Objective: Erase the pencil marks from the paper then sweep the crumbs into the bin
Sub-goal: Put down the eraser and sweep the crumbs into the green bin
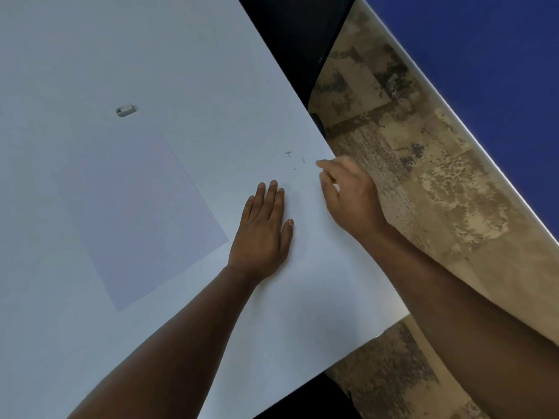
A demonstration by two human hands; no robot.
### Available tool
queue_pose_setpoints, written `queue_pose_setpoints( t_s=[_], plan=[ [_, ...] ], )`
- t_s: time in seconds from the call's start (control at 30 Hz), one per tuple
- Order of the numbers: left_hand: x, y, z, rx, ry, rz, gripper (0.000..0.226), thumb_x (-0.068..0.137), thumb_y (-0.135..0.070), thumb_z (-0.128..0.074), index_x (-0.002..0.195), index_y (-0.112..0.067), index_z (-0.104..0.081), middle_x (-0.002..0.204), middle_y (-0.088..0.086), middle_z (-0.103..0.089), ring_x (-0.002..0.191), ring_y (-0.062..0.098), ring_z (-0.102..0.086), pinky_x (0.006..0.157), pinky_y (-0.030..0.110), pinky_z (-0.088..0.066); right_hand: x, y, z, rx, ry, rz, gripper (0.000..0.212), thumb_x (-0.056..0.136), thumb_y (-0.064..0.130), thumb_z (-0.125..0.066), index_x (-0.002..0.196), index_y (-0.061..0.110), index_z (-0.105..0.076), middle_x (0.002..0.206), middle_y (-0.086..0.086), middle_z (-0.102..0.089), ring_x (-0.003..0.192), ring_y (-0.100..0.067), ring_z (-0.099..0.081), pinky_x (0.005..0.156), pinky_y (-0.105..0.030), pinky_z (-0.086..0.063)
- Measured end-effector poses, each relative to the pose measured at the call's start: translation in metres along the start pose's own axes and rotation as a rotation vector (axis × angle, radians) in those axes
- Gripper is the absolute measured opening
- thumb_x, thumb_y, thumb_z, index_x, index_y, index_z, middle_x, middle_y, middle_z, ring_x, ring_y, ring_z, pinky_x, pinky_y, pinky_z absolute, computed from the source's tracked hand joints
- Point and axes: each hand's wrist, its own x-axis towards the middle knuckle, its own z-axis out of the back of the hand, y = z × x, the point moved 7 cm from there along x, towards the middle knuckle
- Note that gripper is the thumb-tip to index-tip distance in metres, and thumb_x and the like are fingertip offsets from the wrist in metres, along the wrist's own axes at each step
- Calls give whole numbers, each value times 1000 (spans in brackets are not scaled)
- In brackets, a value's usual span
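Note:
A white sheet of paper [139, 219] lies on the white table [75, 49], with no marks that I can make out. A small white eraser [125, 110] lies on the table beyond the paper. Dark eraser crumbs [295, 160] are scattered near the table's right edge. My left hand [263, 228] rests flat on the table, fingers straight, just right of the paper. My right hand [348, 192] hovers at the table's right edge beside the crumbs, blurred, fingers loosely curled and holding nothing that I can see.
A dark object [296, 31], possibly the bin, stands below the table's right edge at the top. Beige patterned floor [423, 176] lies to the right, bordered by a blue wall [490, 55].

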Motion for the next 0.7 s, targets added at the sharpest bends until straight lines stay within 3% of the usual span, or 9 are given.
queue_pose_setpoints(
  t_s=[0.07, 0.13, 0.27, 0.33, 0.4, 0.5, 0.57, 0.7],
  plan=[
    [-9, -3, 3, 7, -8, -6, 68, 105, -46, -18, 164, -14, -5, 172, 2, 3, 156, 14, 15, 121, 23, 17, -10, 2, 11, -3, -23, -73, 21, 96, 11, -58, 111, 6, -71, 99, -6, -67, 81, -9, -60, 74, -18, -50],
    [-21, -10, 7, 11, -30, -25, 68, 105, -45, -20, 163, -12, -8, 172, 4, -1, 158, 18, 10, 123, 25, 15, -18, 8, 14, -5, 37, -51, 21, 95, 11, -59, 111, 7, -72, 96, -7, -70, 78, -11, -63, 74, -15, -49],
    [-42, -26, 6, 28, -48, -37, 68, 106, -44, -25, 163, -11, -11, 172, 5, -3, 159, 22, 7, 124, 27, 12, -25, 15, 38, 58, 40, -126, 25, 93, 10, -59, 116, 9, -71, 104, -7, -68, 84, -13, -64, 77, -22, -55],
    [-48, -40, 4, 29, -73, -44, 66, 107, -42, -30, 163, -10, -12, 172, 7, -6, 159, 24, 5, 125, 30, 9, -29, 19, 47, 10, 89, -128, 26, 92, 12, -63, 116, 10, -71, 107, -5, -66, 84, -10, -59, 75, -20, -53],
    [-52, -59, 2, 15, -95, -57, 66, 108, -39, -33, 163, -9, -13, 172, 8, -7, 159, 26, 3, 126, 33, 5, -37, 18, 59, 5, 85, -145, 27, 92, 20, -65, 117, 12, -70, 104, -3, -66, 82, -7, -55, 73, -17, -49],
    [-57, -89, -4, -5, -112, -100, 66, 108, -39, -34, 163, -8, -14, 172, 9, -8, 159, 26, 3, 126, 32, 5, -49, 7, 75, 68, 127, -229, 39, 92, 38, -64, 125, 17, -66, 115, 0, -68, 98, -11, -61, 86, -25, -51],
    [-61, -111, -11, 10, -98, -162, 66, 109, -38, -36, 163, -9, -13, 172, 8, -6, 159, 24, 5, 125, 31, 8, -61, -4, 93, 101, 74, -270, 35, 93, 35, -61, 123, 17, -67, 116, -1, -69, 101, -11, -64, 89, -27, -53],
    [-72, -163, -36, 67, -89, -328, 63, 108, -37, -38, 162, -8, -21, 170, 11, -15, 158, 29, -5, 125, 35, -1, -94, -32, 124, 83, -53, -283, 20, 91, 21, -60, 104, 15, -74, 95, 0, -68, 81, -12, -63, 77, -31, -55]
  ],
)
